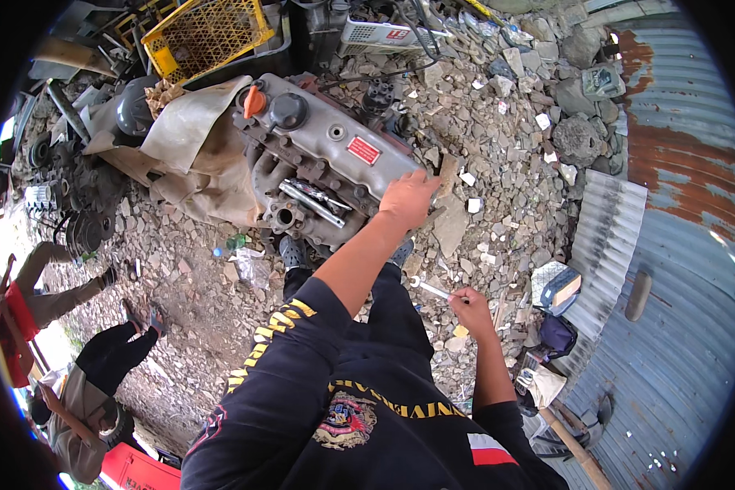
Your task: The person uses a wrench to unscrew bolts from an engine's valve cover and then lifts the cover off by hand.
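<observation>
An engine with a grey valve cover, a black cap and a red label stands on the stony ground before my feet. My left hand lies on the right end of the engine, its fingers stretched over the edge. Away from the engine, low on the right, my right hand is closed round one end of a silver wrench. The jaw of the wrench points left. Several shiny metal tools rest on the near side of the engine. An orange piece sits by the black cap.
Beside the engine lies a brown sheet. A yellow crate and a white basket stand behind. Corrugated metal sheeting lines the right, near a dark bag. Two people are at the left.
</observation>
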### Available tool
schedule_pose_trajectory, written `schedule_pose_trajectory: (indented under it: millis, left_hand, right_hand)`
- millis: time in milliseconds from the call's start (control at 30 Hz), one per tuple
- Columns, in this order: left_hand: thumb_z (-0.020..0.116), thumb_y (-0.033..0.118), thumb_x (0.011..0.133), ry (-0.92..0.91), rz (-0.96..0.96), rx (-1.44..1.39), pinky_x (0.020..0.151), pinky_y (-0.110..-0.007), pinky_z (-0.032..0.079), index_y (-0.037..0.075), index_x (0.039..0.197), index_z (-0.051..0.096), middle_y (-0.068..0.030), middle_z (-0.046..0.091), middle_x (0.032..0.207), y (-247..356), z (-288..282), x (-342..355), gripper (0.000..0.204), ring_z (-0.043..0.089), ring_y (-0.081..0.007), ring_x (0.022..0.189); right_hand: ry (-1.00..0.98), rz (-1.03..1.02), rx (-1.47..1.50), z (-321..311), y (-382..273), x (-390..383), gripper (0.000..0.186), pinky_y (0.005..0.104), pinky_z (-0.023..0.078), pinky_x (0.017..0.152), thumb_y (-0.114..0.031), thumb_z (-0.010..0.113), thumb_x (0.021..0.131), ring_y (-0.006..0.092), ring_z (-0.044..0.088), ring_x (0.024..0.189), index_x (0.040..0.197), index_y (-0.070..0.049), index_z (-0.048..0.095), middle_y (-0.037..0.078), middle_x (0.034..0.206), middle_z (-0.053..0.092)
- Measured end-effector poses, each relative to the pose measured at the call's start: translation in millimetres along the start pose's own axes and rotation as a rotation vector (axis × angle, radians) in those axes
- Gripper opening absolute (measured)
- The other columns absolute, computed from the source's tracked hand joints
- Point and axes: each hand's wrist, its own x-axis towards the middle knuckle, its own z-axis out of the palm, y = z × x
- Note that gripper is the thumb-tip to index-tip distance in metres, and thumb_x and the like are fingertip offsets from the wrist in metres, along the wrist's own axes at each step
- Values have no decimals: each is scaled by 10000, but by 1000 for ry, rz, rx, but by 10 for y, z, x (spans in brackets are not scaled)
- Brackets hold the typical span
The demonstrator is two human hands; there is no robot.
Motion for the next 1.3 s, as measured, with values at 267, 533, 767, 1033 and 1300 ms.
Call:
schedule_pose_trajectory:
  millis: [267, 533, 767, 1033, 1300]
  left_hand:
    - [590, 132, 865, -80, -130, -16, 939, -408, 467, 182, 1150, 650, -76, 587, 1191, 70, -116, 52, 295, 576, -270, 1135]
    - [647, 271, 869, -159, -19, 43, 928, -409, 477, 145, 1173, 620, -95, 600, 1140, -103, -28, 116, 330, 589, -284, 1079]
    - [667, 326, 859, 28, 100, 62, 897, -427, 486, 142, 1125, 641, -89, 612, 1104, -173, 38, 0, 324, 601, -282, 1058]
    - [652, 291, 870, 5, 24, 44, 884, -415, 489, 170, 1104, 660, -69, 608, 1098, -74, -51, 33, 264, 602, -273, 1056]
    - [659, 324, 869, -127, -5, 89, 908, -421, 468, 170, 1094, 662, -57, 614, 1096, -73, -151, 84, 273, 601, -261, 1047]
  right_hand:
    - [13, 50, 1, -23, 20, -46, 196, 277, 453, 612, -180, 705, 834, 104, 550, 664, 872, 5, 652, 39, 744, 630]
    - [11, -66, -47, 5, 197, -15, 190, 261, 400, 513, -182, 700, 856, 83, 502, 563, 890, -9, 630, 21, 692, 597]
    - [-18, 43, -29, 20, 63, -51, 215, 286, 460, 620, -208, 707, 831, 118, 578, 662, 883, -7, 650, 57, 747, 650]
    - [-13, 46, -29, 9, 55, -87, 209, 277, 457, 600, -203, 704, 838, 103, 564, 633, 893, -8, 652, 41, 705, 640]
    - [-11, 43, -56, -8, 102, -95, 187, 268, 456, 597, -180, 707, 835, 102, 561, 634, 891, -10, 654, 38, 708, 636]
